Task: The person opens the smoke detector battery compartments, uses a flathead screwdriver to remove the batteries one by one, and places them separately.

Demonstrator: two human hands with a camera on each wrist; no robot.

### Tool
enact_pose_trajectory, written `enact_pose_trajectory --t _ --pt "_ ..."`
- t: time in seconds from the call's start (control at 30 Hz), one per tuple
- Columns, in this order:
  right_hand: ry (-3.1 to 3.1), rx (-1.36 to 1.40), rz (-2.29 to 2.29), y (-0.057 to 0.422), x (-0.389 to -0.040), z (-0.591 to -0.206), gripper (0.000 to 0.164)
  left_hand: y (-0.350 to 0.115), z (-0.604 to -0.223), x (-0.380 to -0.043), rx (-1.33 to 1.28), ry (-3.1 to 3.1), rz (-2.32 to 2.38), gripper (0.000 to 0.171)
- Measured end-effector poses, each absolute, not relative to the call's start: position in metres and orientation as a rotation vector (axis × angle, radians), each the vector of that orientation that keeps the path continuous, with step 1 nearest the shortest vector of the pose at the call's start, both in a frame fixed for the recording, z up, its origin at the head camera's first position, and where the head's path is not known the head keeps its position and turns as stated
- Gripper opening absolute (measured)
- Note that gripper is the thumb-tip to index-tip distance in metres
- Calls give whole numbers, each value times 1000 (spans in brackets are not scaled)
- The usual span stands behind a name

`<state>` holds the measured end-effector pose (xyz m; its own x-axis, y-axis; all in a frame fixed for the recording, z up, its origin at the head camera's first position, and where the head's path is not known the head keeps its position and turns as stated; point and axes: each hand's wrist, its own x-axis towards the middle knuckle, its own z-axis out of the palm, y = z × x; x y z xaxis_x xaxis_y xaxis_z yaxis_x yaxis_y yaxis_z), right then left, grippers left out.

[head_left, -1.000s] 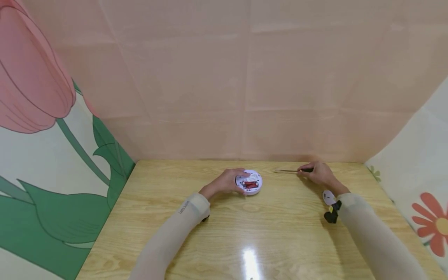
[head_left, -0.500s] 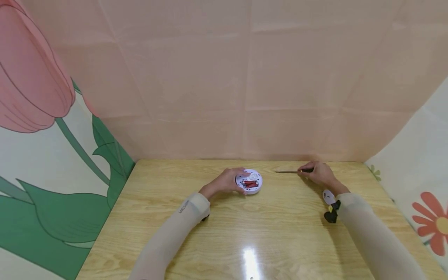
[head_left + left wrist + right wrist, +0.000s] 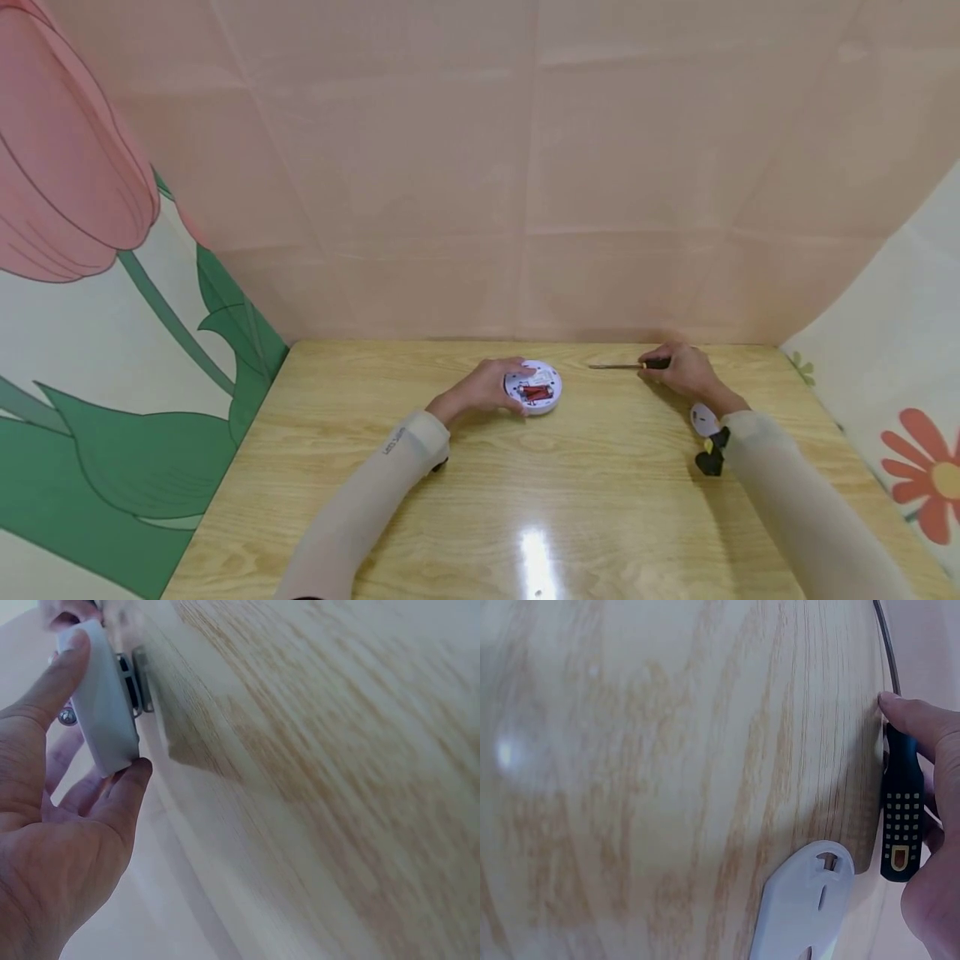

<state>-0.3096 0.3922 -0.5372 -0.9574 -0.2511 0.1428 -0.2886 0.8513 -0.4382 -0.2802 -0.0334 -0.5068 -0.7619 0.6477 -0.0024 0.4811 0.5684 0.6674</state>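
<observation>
My left hand (image 3: 486, 386) grips the left side of a round white device (image 3: 547, 379), which looks like a smoke alarm. Red batteries (image 3: 536, 392) show in its uncovered bay, facing up. The left wrist view has the device's white side wall (image 3: 105, 705) between thumb and fingers, with a metal part under it at the table. Off to the right, my right hand (image 3: 686, 371) holds a screwdriver (image 3: 617, 367) near the back edge, its thin shaft pointing left toward the device. Its black handle (image 3: 902, 802) with yellowish dots runs under the thumb and fingers in the right wrist view.
A white slotted plate (image 3: 703, 422) lies on the table beside the right wrist, larger in the right wrist view. Black gear with a yellow mark (image 3: 709, 458) sits at the right cuff. The wood-grain table (image 3: 585, 492) meets a pinkish cloth (image 3: 420, 275) at its back edge.
</observation>
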Motion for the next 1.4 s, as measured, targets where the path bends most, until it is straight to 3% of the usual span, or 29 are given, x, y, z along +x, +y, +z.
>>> enact_pose_trajectory --t 0.3,0.63,0.97,1.4 --pt "-2938 454 674 395 -309 -535 36 -32 -508 -281 940 2555 987 77" --pt "-2906 559 635 396 -302 -528 67 -28 -509 -281 938 2566 958 77" --pt "-2739 793 715 378 -300 -517 67 -26 -510 -284 934 2561 957 78" --pt "-2776 849 700 355 -294 -503 75 -26 -509 -284 947 2560 953 78"
